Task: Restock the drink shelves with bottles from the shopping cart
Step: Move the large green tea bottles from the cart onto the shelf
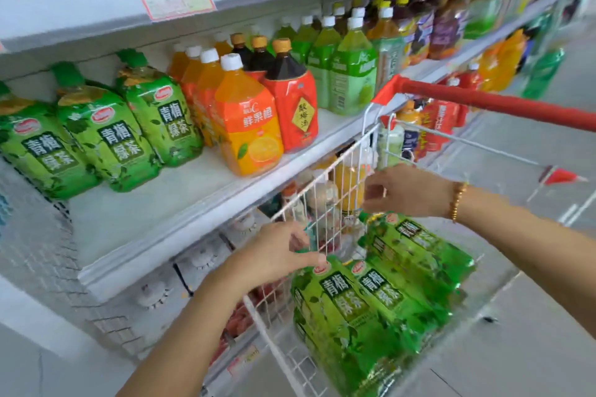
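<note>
Left hand [277, 255] grips the neck of a green tea bottle [342, 306] in the cart [325, 172].
Right hand [406, 192] hovers loose-fingered at 1 o'clock, empty; matching bottles [106, 138] stand on the shelf [154, 203] at 10 o'clock.

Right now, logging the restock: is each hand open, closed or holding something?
Left hand: grips the top of the nearest green tea bottle in the cart.
Right hand: open, holding nothing.

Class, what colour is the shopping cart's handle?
The cart handle is red, clearest in the head view.
</note>
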### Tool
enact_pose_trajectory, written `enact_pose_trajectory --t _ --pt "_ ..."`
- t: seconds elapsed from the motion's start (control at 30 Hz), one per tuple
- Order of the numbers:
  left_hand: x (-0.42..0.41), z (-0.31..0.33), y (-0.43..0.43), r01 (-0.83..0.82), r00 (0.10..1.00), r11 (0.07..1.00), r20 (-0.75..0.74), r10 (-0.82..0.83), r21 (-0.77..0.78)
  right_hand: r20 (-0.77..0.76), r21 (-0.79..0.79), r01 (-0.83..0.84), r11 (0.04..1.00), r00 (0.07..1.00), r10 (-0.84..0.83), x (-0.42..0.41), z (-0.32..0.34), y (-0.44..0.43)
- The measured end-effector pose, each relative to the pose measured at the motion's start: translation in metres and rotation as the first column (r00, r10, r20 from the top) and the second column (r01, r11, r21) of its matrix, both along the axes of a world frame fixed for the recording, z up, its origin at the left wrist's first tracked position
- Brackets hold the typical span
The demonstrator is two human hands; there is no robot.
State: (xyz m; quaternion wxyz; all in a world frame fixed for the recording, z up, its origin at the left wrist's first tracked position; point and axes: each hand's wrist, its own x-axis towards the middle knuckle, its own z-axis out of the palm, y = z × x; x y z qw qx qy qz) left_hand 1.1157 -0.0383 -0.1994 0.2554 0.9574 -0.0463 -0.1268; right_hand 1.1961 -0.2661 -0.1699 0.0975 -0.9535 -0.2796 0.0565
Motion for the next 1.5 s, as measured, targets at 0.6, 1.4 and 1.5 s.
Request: enact_pose_trajectory --t 0.6,1.4,1.5 --pt "0.016 -0.040 -0.038 -0.595 0.562 0.786 -0.785 0.260 -0.166 -0.566 -0.458 0.361 0.812 0.587 -0.580 0.024 -0.051 -0.026" --pt "-0.010 -0.004 -0.031 -0.429 0.903 0.785 -0.213 0.373 -0.447 -0.154 -0.395 0.104 0.913 0.972 -0.178 -0.016 -0.036 0.001" --pt "-0.026 0.014 -0.010 -0.360 0.901 0.726 -0.014 0.435 -0.587 -0.139 -0.193 0.186 0.963 0.967 -0.214 -0.012 -0.012 -0.016"
